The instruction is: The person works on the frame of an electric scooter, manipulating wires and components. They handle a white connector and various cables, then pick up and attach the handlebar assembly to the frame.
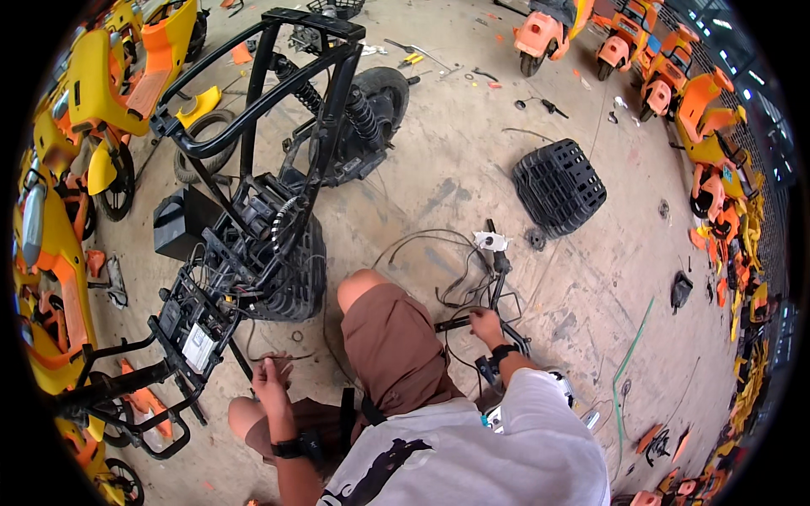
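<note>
I squat on the floor beside a stripped black scooter frame (253, 110). My left hand (270, 384) is raised near the frame's wiring, its fingers closed on a thin dark cable (295, 358). To my right lies a black handlebar (501, 266) with loose cables (439, 233) trailing from it across the floor. My right hand (484, 325) is closed around part of this handlebar, close to my knee. A whitish piece (489, 240) sits at its far end. What lies under the right palm is hidden.
The frame's rear wheel (380, 110) stands at the back, with a black box (179, 223) left of the frame. A black plastic basket (558, 187) lies ahead on the right. Yellow and orange scooters (126, 76) line both sides. Tools (412, 60) and scraps litter the floor.
</note>
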A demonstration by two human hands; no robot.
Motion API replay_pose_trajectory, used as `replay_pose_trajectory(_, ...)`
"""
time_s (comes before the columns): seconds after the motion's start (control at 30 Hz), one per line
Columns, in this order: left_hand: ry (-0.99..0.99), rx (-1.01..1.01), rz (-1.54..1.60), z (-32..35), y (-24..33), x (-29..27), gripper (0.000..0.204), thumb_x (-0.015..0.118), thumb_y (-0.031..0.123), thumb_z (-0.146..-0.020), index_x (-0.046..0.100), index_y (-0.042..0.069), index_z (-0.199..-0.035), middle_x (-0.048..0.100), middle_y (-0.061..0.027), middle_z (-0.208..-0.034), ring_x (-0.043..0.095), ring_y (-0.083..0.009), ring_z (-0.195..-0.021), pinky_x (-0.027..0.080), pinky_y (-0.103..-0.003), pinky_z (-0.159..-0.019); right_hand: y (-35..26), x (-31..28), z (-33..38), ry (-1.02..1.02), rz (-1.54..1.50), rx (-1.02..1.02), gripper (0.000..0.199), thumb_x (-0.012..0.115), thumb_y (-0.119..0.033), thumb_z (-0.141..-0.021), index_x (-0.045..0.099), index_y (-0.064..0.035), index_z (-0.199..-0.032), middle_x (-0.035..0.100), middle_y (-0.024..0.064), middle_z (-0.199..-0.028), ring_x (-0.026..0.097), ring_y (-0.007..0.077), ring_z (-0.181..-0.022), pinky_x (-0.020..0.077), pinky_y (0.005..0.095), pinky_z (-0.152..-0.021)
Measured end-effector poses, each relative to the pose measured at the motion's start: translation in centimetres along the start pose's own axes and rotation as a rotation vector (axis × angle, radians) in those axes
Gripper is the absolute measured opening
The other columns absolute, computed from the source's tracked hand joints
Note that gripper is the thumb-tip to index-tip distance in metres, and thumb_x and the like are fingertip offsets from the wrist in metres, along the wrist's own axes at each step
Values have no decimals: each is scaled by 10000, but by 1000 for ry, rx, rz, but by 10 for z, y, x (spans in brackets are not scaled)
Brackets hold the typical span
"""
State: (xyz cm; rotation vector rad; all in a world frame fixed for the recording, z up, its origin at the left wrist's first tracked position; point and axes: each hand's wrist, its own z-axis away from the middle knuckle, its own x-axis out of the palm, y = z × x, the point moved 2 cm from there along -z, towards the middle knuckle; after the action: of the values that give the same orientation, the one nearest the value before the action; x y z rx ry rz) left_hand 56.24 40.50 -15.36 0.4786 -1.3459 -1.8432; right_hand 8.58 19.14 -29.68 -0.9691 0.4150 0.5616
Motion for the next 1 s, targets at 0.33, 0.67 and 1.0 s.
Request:
replay_pose_trajectory(0.33, 5, 41, 67, -9, 49, 10, 166, 493, 107, -986, 570, -5, -1081, 616, -123, -1119, 606, -240, -1063, 501, -357, -921, -60, 89, -50, -441, 14, 174, 375, 536, -244, -880, 635, 23, -1123, 709, 122, -862, 673, 204, -613, 513, 336, -526)
replay_pose_trajectory(0.67, -143, 82, -30, 0, 65, 79, 183, 536, 68, -955, 618, -53, -1066, 665, -91, -1026, 631, -159, -953, 526, -288, -824, -328, 74, 29, -351, -268, -641, 324, 528, -99, -927, 566, -12, -1237, 684, 87, -934, 605, 101, -687, 479, 239, -594)
replay_pose_trajectory(1.0, -230, 166, -382, 30, 19, 97, 145, 585, 49, -904, 642, -48, -995, 680, -139, -895, 657, -186, -843, 507, -310, -747, -400, 209, 126, -1037, -9, -442, 484, 584, -211, -933, 467, 33, -1334, 660, 75, -965, 615, 124, -829, 489, 245, -682)
